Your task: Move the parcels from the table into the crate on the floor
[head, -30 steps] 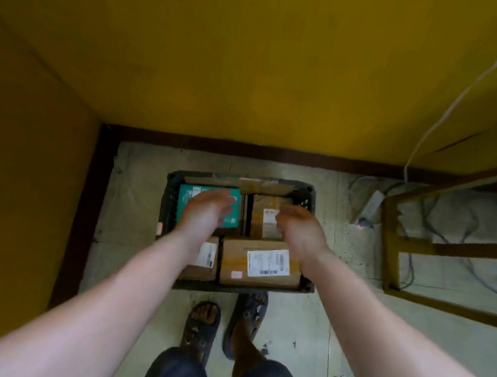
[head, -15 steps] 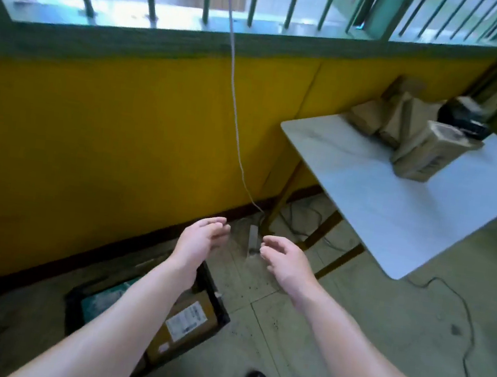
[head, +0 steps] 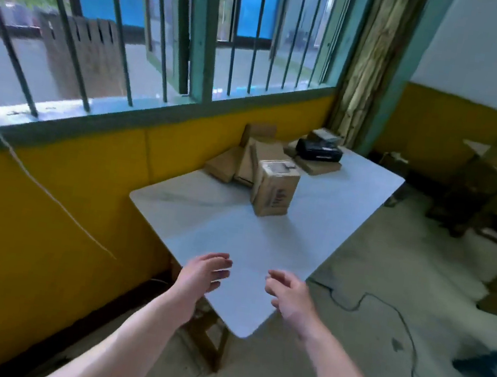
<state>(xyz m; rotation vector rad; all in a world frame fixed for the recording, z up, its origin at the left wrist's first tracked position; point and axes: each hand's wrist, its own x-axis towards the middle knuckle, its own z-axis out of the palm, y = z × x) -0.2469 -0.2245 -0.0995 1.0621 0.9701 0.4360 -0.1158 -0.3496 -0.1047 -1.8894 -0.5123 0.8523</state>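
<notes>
Our left hand [head: 203, 272] and right hand [head: 288, 295] hover empty, fingers loosely spread, over the bench [head: 235, 234] corner. Several parcels [head: 275, 188] sit at its far end, not yet moved; the crate is out of view.

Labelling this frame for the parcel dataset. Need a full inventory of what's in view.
table: 1, white top, wooden legs, against the yellow wall
upright parcel: 1, brown, label on top, mid-table
stacked parcels: brown, behind it near the wall, count unclear
flat parcel: 1, brown, far end, under the black device
black device: 1, on the flat parcel
window: 1, teal frame, dark bars, above the wall
white cord: 1, across the wall, left
black cable: 1, on the floor, right
crate: not in view
left hand: open, empty, at the table's near corner
right hand: open, empty, beside it
</notes>
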